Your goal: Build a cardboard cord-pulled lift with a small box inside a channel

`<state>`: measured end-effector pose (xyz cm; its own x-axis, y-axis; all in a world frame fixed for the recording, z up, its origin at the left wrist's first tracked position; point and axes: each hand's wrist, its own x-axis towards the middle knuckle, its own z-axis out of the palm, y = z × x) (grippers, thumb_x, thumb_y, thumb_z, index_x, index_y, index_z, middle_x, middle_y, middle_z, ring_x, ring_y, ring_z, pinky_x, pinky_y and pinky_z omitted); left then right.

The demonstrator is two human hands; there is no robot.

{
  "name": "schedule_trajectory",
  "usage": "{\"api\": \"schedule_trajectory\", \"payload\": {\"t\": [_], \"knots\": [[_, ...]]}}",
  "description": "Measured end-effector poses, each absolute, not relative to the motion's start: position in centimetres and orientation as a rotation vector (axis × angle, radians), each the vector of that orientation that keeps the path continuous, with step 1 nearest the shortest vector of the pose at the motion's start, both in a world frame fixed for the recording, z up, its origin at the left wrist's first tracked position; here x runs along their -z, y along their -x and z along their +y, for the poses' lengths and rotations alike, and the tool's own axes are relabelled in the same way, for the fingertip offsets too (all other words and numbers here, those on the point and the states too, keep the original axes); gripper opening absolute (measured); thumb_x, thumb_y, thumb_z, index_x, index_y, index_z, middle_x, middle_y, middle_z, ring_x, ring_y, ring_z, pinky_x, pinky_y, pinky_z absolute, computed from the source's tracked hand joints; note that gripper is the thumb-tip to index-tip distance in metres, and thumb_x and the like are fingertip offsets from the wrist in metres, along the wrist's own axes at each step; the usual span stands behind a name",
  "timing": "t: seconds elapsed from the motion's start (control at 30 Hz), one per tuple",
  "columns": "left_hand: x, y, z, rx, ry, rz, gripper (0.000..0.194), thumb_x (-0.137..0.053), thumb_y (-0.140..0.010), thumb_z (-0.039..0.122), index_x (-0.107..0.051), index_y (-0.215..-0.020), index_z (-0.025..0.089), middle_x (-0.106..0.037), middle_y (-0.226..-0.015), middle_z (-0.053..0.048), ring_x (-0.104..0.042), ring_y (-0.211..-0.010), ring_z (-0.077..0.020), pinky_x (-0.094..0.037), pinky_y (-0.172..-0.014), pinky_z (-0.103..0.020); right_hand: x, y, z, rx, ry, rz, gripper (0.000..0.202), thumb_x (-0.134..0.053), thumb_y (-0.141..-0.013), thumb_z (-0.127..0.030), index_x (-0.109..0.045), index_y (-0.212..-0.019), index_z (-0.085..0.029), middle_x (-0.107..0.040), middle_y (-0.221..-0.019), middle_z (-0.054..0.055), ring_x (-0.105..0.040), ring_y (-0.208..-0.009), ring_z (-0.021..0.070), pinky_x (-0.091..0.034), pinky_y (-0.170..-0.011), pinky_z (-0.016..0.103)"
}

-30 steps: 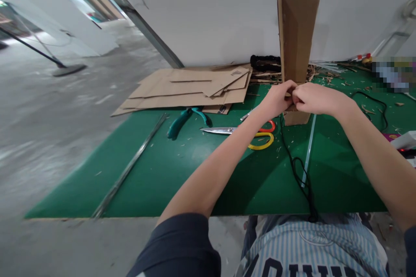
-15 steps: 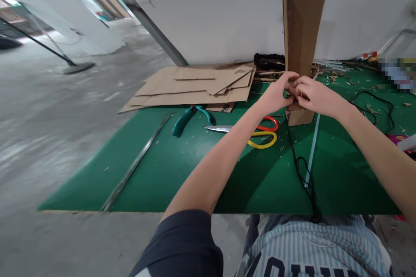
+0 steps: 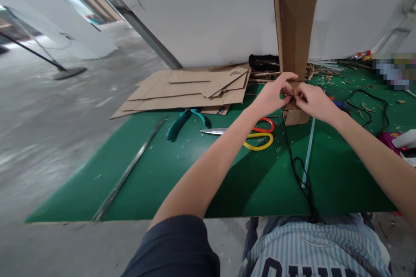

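Both hands meet at the lower front of a tall, open cardboard piece (image 3: 294,30) standing upright against the wall. My left hand (image 3: 273,93) and my right hand (image 3: 310,98) are closed, fingertips pinched together on something dark and thin, probably the black cord (image 3: 289,147). That cord hangs down from between the hands, over the green table's front edge, with a loop lying on the table. Beneath the hands the cardboard's short folded base (image 3: 295,117) shows. A pale blue strip (image 3: 309,151) lies just right of the cord.
Scissors with red and yellow handles (image 3: 260,142) lie beside my left forearm, teal pliers (image 3: 178,126) further left. Flat cardboard sheets (image 3: 191,88) are behind them, a bundle of thin wires (image 3: 133,164) at the left of the green table (image 3: 78,190). A magenta device (image 3: 388,142) sits right.
The whole view has shifted slightly, bringing more of the magenta device into sight. My right hand's fingers have drawn closer to the left fingertips, and both hands stay at the cardboard.
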<state>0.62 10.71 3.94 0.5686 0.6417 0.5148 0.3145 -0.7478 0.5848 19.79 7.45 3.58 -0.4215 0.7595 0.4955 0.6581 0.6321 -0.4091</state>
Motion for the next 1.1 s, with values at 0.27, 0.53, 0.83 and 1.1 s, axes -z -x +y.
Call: {"api": "schedule_trajectory", "payload": {"t": [0.27,0.53,0.83,1.1], "knots": [[-2.8,-0.2,10.6,-1.114,-2.327,0.731,0.059,-0.057,-0.078,0.003,-0.049,-0.135,0.019,-0.073,-0.092,-0.001,-0.070,-0.084,-0.0114,-0.055,-0.084,-0.026,-3.1,-19.2,7.1,-0.267,1.050,-2.136,0.005,-0.047,-0.087,-0.017,-0.047,-0.084,-0.021,-0.062,-0.084,0.007,-0.057,-0.075,0.0196,-0.042,-0.070,0.033],[-1.3,-0.1,10.0,-1.259,-2.344,0.851,0.039,-0.060,-0.083,0.005,-0.059,-0.119,0.020,-0.075,-0.095,0.000,-0.072,-0.089,-0.0120,-0.055,-0.086,-0.025,-2.8,-18.5,7.3,-0.262,1.080,-2.070,0.007,-0.046,-0.087,-0.016,-0.045,-0.084,-0.022,-0.060,-0.081,0.005,-0.055,-0.075,0.0188,-0.041,-0.072,0.033],[0.0,-0.3,10.2,-1.412,-2.560,0.984,0.012,-0.059,-0.093,0.022,-0.071,-0.093,0.020,-0.075,-0.096,-0.005,-0.069,-0.091,-0.0176,-0.052,-0.083,-0.032,-3.6,-18.0,7.3,-0.296,1.227,-2.082,0.010,-0.046,-0.090,-0.016,-0.054,-0.089,-0.020,-0.067,-0.087,0.008,-0.061,-0.080,0.0217,-0.042,-0.073,0.034],[0.7,-0.2,10.4,-1.510,-2.651,0.999,0.020,-0.054,-0.098,0.027,-0.072,-0.094,0.020,-0.075,-0.096,-0.006,-0.068,-0.090,-0.0172,-0.050,-0.080,-0.032,-4.2,-17.9,7.6,-0.400,1.250,-2.006,0.009,-0.055,-0.087,-0.015,-0.062,-0.083,-0.019,-0.071,-0.086,0.007,-0.064,-0.079,0.0196,-0.047,-0.076,0.033]]}}
